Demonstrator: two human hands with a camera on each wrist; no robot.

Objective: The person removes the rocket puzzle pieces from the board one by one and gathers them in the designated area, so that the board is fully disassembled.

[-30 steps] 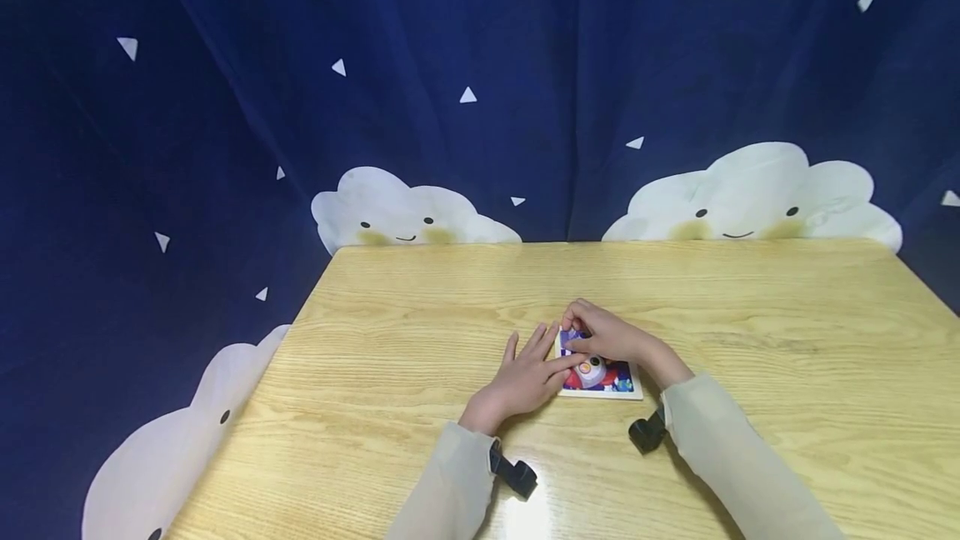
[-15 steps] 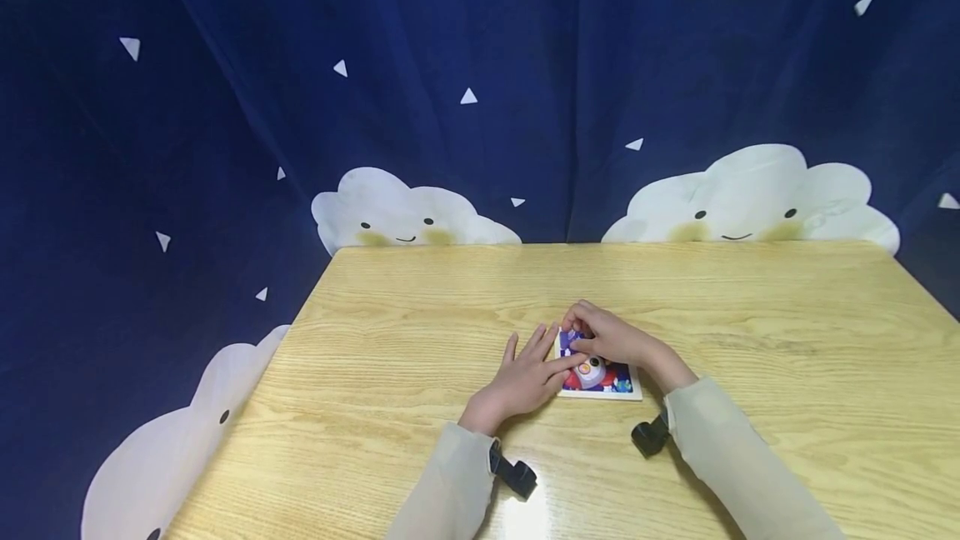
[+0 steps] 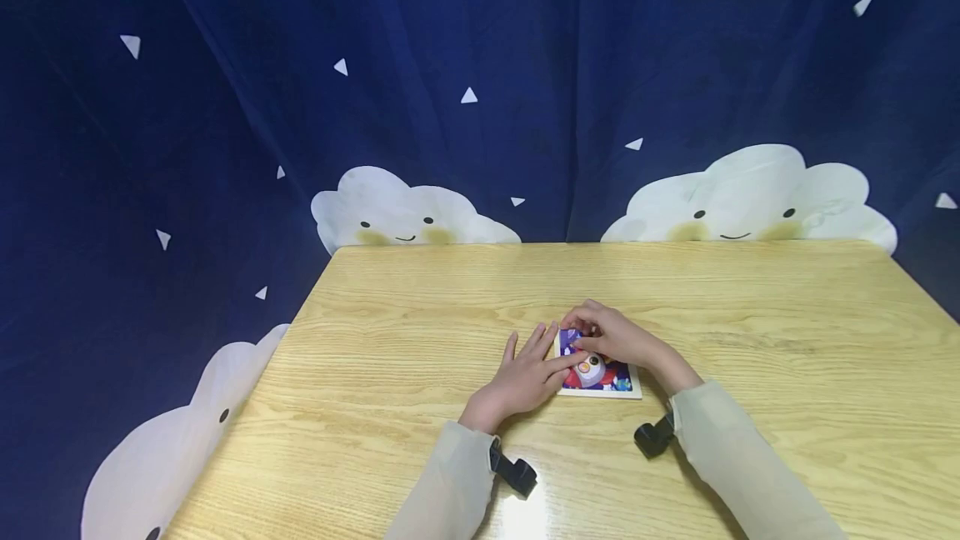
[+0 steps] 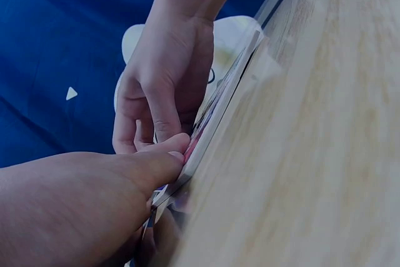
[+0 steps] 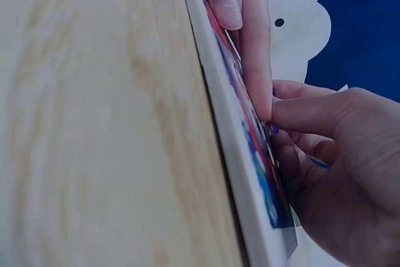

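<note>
In the head view, a flat picture board (image 3: 602, 383) lay right of centre, low in the frame, on a wooden surface (image 3: 390, 315). The left hand (image 3: 519, 382) had its fingers straight and spread, some beside the board's left edge, one reaching across the print. The right hand (image 3: 618, 336) bent over the board's upper part, thumb and fingers curled close; whether that grip clamped anything could not be told. The lower border showed uncovered. The surface ran broad to left and right, its far edge meeting a dark blue curtain (image 3: 450, 40) at mid-frame.

In the left wrist view, the board slanted from upper right to lower left, nearly edge-on, left thumb at its lower end, bare wood stretching rightward.

In the right wrist view, the pale edge slanted down the middle, wood filling the left half. A left fingertip met the right thumb tip, or overlapped it, right of centre.
</note>
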